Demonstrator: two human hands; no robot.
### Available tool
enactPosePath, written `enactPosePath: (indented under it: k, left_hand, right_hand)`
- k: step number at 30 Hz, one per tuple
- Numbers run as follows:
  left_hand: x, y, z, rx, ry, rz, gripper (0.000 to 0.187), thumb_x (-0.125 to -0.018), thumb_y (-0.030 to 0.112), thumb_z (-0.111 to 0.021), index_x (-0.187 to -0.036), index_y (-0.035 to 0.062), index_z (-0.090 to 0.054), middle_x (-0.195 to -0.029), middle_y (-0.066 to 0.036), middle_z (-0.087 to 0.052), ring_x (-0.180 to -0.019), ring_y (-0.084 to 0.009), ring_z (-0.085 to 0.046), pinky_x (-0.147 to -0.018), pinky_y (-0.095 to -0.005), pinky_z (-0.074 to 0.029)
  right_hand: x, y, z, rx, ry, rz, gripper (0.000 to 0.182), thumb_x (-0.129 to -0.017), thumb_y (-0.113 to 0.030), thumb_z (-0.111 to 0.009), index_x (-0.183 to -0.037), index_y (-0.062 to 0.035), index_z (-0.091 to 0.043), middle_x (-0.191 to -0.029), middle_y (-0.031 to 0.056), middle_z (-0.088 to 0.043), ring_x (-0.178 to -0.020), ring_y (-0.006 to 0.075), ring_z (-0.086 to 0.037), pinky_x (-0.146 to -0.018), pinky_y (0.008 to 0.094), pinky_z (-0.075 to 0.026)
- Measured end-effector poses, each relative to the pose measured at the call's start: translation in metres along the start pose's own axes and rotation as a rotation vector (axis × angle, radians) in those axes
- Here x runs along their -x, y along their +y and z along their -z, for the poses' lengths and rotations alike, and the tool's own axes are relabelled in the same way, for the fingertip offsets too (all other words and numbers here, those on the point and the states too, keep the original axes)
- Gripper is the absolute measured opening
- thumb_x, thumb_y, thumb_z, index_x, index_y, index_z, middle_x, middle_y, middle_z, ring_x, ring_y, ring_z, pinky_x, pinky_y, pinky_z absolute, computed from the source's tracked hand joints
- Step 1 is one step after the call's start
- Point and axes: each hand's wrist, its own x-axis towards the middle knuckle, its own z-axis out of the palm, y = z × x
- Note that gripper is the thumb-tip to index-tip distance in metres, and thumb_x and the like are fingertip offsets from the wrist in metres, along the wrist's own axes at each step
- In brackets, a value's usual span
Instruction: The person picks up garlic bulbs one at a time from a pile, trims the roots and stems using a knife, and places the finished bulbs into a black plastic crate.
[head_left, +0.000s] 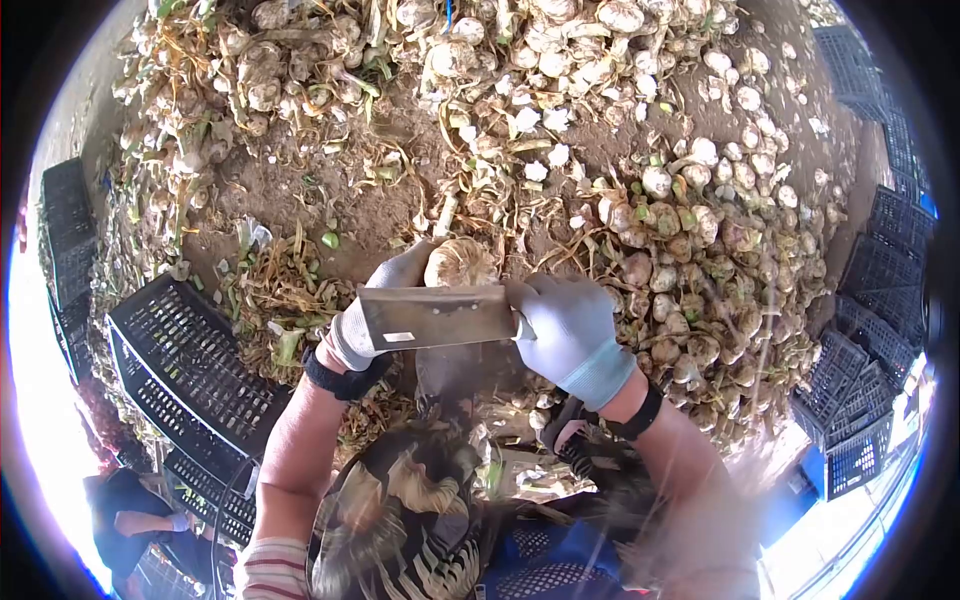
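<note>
My right hand, in a pale knit glove, is closed round the handle of a cleaver. The broad blade lies across the middle of the view, pointing left, with a small white label near its far end. Just beyond the blade, a garlic bulb is held by my gloved left hand, whose fingers are partly hidden behind the blade. A dry stalk rises beyond the bulb. Blade and bulb overlap in this view.
Heaped garlic bulbs cover the ground to the right, with more piled at the far side. A black plastic crate stands at left; stacked crates line the right edge. Another person is at lower left.
</note>
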Motion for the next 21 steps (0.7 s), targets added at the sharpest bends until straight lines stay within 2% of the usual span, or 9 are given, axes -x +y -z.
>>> enactPosePath:
  k: [4, 6, 7, 10, 14, 16, 18, 19, 21]
  left_hand:
    - [-0.008, 0.02, 0.0, -0.29, -0.008, 0.053, 0.084, -0.074, 0.032, -0.082, -0.141, -0.0043, -0.046, -0.115, -0.018, -0.066, -0.103, -0.0207, -0.065, -0.09, -0.0332, -0.051]
    - [-0.007, 0.005, 0.013, -0.821, -0.154, -0.468, 0.08, -0.073, 0.031, -0.083, -0.136, -0.0038, -0.05, -0.108, -0.013, -0.069, -0.098, -0.0191, -0.066, -0.088, -0.033, -0.052]
    - [-0.004, 0.01, 0.008, -0.82, -0.159, -0.464, 0.08, -0.073, 0.031, -0.083, -0.136, -0.0038, -0.05, -0.108, -0.013, -0.069, -0.098, -0.0191, -0.066, -0.088, -0.033, -0.052]
    - [0.007, 0.057, -0.017, 0.279, -0.294, 0.028, 0.076, -0.068, 0.02, -0.084, -0.132, -0.0037, -0.051, -0.119, -0.01, -0.064, -0.105, -0.0174, -0.062, -0.094, -0.0311, -0.049]
    - [-0.002, 0.045, -0.029, 0.305, -0.037, 0.117, 0.065, -0.071, 0.007, -0.08, -0.128, -0.0014, -0.051, -0.118, -0.009, -0.063, -0.106, -0.0154, -0.062, -0.089, -0.0323, -0.052]
    - [-0.002, 0.054, -0.032, 0.143, 0.032, 0.306, 0.057, -0.068, 0.004, -0.079, -0.12, 0.0011, -0.057, -0.118, -0.01, -0.062, -0.1, -0.0167, -0.064, -0.08, -0.0328, -0.054]
    - [-0.002, 0.054, -0.034, -0.528, 0.043, 0.044, 0.047, -0.068, 0.01, -0.078, -0.112, 0.0067, -0.064, -0.109, -0.009, -0.063, -0.096, -0.0248, -0.065, -0.086, -0.0357, -0.053]
    - [-0.004, 0.051, -0.041, -0.771, 0.045, -0.14, 0.042, -0.06, -0.004, -0.07, -0.1, 0.0073, -0.065, -0.107, -0.009, -0.059, -0.086, -0.033, -0.064, -0.076, -0.0454, -0.053]
    - [-0.005, 0.045, -0.042, -0.993, 0.035, -0.333, 0.039, -0.059, -0.003, -0.069, -0.097, 0.0074, -0.065, -0.106, -0.008, -0.059, -0.091, -0.0345, -0.062, -0.081, -0.0482, -0.052]
  right_hand:
    - [0.0, 0.002, -0.004, -0.031, 0.037, -0.002, 0.007, -0.078, -0.015, -0.065, -0.084, -0.0129, -0.063, -0.071, 0.0043, -0.06, -0.06, 0.0262, -0.06, -0.06, 0.0378, -0.045]
    - [0.004, 0.005, -0.017, -0.049, 0.099, -0.019, 0.005, -0.081, -0.014, -0.062, -0.086, -0.012, -0.064, -0.075, 0.0066, -0.064, -0.063, 0.0276, -0.063, -0.062, 0.04, -0.049]
    - [0.005, 0.008, -0.019, -0.052, 0.098, -0.023, 0.005, -0.081, -0.014, -0.062, -0.086, -0.012, -0.064, -0.075, 0.0066, -0.064, -0.063, 0.0276, -0.063, -0.062, 0.04, -0.049]
    - [0.007, 0.042, -0.025, -0.015, -0.152, -0.456, 0.013, -0.087, -0.017, -0.059, -0.097, -0.0132, -0.068, -0.08, 0.0101, -0.069, -0.075, 0.0318, -0.07, -0.067, 0.0436, -0.055]
    - [0.024, 0.048, -0.043, -0.261, -0.011, -0.552, 0.02, -0.085, -0.021, -0.063, -0.102, -0.0132, -0.07, -0.08, 0.0116, -0.07, -0.075, 0.034, -0.069, -0.066, 0.0432, -0.055]
    - [0.015, 0.042, -0.042, -0.422, 0.044, -0.593, 0.021, -0.084, -0.022, -0.065, -0.102, -0.0127, -0.071, -0.081, 0.0123, -0.07, -0.074, 0.0345, -0.069, -0.066, 0.043, -0.055]
    - [0.002, 0.031, -0.032, -0.521, 0.04, -0.485, 0.02, -0.081, -0.022, -0.069, -0.098, -0.0129, -0.072, -0.078, 0.0126, -0.07, -0.073, 0.0339, -0.069, -0.065, 0.0424, -0.055]
    - [-0.005, 0.023, -0.024, -0.468, 0.022, -0.404, 0.017, -0.081, -0.022, -0.068, -0.095, -0.013, -0.072, -0.076, 0.0124, -0.069, -0.071, 0.0338, -0.068, -0.064, 0.0418, -0.054]
    - [-0.016, 0.014, -0.018, -0.395, -0.06, -0.268, 0.017, -0.085, -0.023, -0.063, -0.094, -0.0133, -0.072, -0.077, 0.0126, -0.069, -0.07, 0.0332, -0.069, -0.063, 0.0422, -0.055]
